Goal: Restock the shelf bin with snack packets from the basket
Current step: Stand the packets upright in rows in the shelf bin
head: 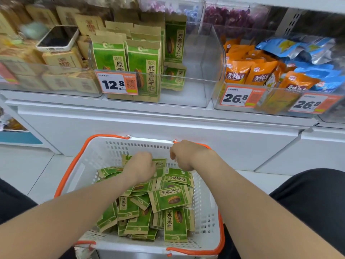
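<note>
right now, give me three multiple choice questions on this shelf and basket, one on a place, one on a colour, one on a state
1. Where does the white-cased phone lie?
A. on the floor
B. on the brown paper packets in the left bin
C. hanging from a hook

2. What colour are the handles of the white plastic basket?
A. blue
B. black
C. orange

3. How full is the clear plastic shelf bin that holds the standing green snack packets?
A. packed wall to wall
B. part filled, right side bare
C. holding none

Answers:
1 B, the phone rests flat on top of those packets.
2 C, orange loops run along the basket's rims.
3 B, packets stand at the bin's left and back, while its right floor shows bare.
</note>
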{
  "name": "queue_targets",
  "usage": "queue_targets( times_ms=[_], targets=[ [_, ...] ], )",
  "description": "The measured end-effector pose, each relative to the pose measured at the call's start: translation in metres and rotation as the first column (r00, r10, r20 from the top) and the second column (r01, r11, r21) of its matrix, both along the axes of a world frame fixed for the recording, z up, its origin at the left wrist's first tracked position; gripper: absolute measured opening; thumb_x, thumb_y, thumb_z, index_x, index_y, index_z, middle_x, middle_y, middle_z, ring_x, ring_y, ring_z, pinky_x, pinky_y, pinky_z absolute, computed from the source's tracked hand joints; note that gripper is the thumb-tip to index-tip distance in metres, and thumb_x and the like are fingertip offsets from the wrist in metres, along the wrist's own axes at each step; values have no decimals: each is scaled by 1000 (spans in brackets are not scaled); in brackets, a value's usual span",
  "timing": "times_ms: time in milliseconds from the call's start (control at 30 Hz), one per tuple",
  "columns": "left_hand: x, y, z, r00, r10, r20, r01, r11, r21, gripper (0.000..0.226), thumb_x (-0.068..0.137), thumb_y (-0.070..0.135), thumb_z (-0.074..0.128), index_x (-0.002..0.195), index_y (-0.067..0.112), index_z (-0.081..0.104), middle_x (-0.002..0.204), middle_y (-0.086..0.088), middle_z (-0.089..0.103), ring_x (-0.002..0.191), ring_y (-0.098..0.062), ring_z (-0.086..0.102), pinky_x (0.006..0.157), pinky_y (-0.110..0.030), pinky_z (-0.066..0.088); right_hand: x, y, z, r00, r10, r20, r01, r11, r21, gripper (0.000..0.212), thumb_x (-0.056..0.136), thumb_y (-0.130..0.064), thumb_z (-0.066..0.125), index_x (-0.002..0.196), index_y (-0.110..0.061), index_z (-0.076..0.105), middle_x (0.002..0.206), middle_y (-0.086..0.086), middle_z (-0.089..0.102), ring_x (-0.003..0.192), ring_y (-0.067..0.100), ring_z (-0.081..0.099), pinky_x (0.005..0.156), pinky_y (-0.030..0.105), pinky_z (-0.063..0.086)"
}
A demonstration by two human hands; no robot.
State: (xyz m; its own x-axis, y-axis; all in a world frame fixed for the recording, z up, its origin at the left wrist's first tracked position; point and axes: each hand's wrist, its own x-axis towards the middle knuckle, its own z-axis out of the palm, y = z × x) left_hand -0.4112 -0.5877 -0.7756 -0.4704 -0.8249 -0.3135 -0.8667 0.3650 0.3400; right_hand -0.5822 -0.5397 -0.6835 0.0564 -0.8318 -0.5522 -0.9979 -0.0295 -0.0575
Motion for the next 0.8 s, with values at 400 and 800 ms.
queue_targets(
  times_ms=[400, 800],
  targets=[
    [-2, -4, 94, 482, 611, -628, -335, 791, 513, 62, 111, 48, 34, 93, 1, 69, 72, -19, 74, 63, -32, 70, 64, -40, 60, -13, -1, 9, 759, -220, 613, 414, 890, -193, 11, 98, -31, 66, 106, -24, 67, 94, -1, 75, 89, 19, 71, 80, 35, 57],
    [-25, -29, 172, 740, 7, -673, -375, 835, -403, 45, 115, 35, 25, 90, 14, 55, 83, -5, 59, 79, -34, 57, 67, -41, 32, 36, 6, 103, 368, -107, 923, 808, 528, -261, 28, 105, -44, 52, 123, -23, 45, 103, -15, 63, 98, 14, 65, 76, 35, 52]
  ],
)
